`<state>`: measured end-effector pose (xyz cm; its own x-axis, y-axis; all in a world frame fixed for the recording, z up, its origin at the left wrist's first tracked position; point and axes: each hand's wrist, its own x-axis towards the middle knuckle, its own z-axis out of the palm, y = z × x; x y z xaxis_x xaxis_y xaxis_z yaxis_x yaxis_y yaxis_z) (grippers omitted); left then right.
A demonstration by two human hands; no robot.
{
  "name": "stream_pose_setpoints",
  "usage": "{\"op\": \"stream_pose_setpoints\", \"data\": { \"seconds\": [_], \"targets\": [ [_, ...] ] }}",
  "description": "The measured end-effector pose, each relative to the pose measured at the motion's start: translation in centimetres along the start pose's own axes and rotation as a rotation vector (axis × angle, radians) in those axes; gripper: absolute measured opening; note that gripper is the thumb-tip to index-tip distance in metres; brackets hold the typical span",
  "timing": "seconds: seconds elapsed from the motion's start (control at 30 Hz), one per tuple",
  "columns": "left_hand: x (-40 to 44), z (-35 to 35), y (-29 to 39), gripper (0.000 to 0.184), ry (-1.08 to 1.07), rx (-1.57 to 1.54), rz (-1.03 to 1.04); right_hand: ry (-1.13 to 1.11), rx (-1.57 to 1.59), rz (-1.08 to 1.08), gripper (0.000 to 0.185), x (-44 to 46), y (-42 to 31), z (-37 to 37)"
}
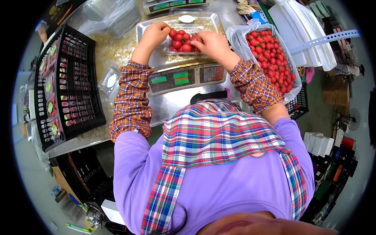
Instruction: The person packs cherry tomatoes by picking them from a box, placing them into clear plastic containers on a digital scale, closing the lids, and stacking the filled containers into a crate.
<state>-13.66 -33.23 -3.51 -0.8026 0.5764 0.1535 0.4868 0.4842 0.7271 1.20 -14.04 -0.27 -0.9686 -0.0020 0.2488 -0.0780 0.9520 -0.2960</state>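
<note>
A clear plastic tray (175, 52) filled with red cherry tomatoes (181, 40) sits on the metal pan (158, 58) of a weighing scale. At the tray's left end, my left hand (156, 34) is closed, its fingertips against the outermost tomatoes; what they pinch, if anything, is hidden. My right hand (213, 45) reaches in from the right, its thumb and forefinger closed on a tomato at that end of the tray. Below the pan, the scale's front panel (176, 79) shows lit green displays.
A crate lined with clear plastic (242, 37), heaped with cherry tomatoes, stands at right. At left, a black crate (84, 43) holds packed tomato boxes with green labels. Beside it lies a clear lid (111, 80). Plastic packaging (111, 17) and another scale (174, 4) are at the back.
</note>
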Motion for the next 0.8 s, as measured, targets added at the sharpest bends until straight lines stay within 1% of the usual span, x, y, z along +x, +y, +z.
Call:
{"op": "stream_pose_setpoints", "data": {
  "seconds": [0.07, 0.17, 0.27, 0.3, 0.37, 0.4, 0.47, 0.53, 0.57, 0.67, 0.7, 0.8],
  "targets": [
    [-0.6, 0.2, 0.3, 0.026, 0.005, -0.04, 0.042, -0.008, -0.007, 0.007, 0.032, -0.3, 0.3, 0.1],
    [-1.5, 0.0, 0.7, 0.028, -0.12, -0.01, -0.011, -0.125, 0.027, 0.154, 0.027, -0.5, 0.7, 0.0],
    [-2.5, -0.5, 1.5, 0.028, -0.196, 0.001, -0.057, 0.047, 0.216, 0.117, 0.021, -0.4, 1.7, 0.8],
    [-3.1, -0.6, 2.1, 0.027, -0.172, -0.019, -0.039, 0.089, 0.254, 0.062, 0.021, -0.4, 2.0, 1.1],
    [-3.7, -0.3, 2.4, 0.027, -0.101, 0.055, 0.093, 0.178, 0.329, -0.047, 0.022, -0.5, 2.6, 1.5],
    [-3.9, -0.3, 2.3, 0.027, -0.067, 0.093, 0.159, 0.176, 0.342, -0.032, 0.022, -0.4, 2.1, 1.2],
    [-4.1, -0.1, 2.4, 0.027, -0.03, 0.113, 0.196, 0.17, 0.37, -0.006, 0.023, -0.3, 0.8, 0.4],
    [-4.3, 0.4, 2.5, 0.026, 0.032, 0.088, 0.223, 0.133, 0.311, 0.015, 0.024, 0.0, 0.8, 1.0],
    [-4.3, 0.9, 2.9, 0.024, 0.105, 0.072, 0.213, 0.118, 0.281, 0.023, 0.025, 0.2, 1.0, 1.0],
    [-3.9, 0.9, 3.1, 0.019, 0.095, 0.088, 0.114, 0.069, 0.216, -0.023, 0.025, 0.9, 1.1, 1.1],
    [-3.7, 1.2, 2.7, 0.018, 0.144, 0.157, 0.182, 0.047, 0.2, -0.02, 0.025, 1.0, 1.1, 0.9],
    [-3.6, 2.9, 3.0, 0.019, 0.239, 0.232, 0.158, -0.003, 0.137, 0.007, 0.026, 0.1, 2.0, -0.8]
  ]
}}
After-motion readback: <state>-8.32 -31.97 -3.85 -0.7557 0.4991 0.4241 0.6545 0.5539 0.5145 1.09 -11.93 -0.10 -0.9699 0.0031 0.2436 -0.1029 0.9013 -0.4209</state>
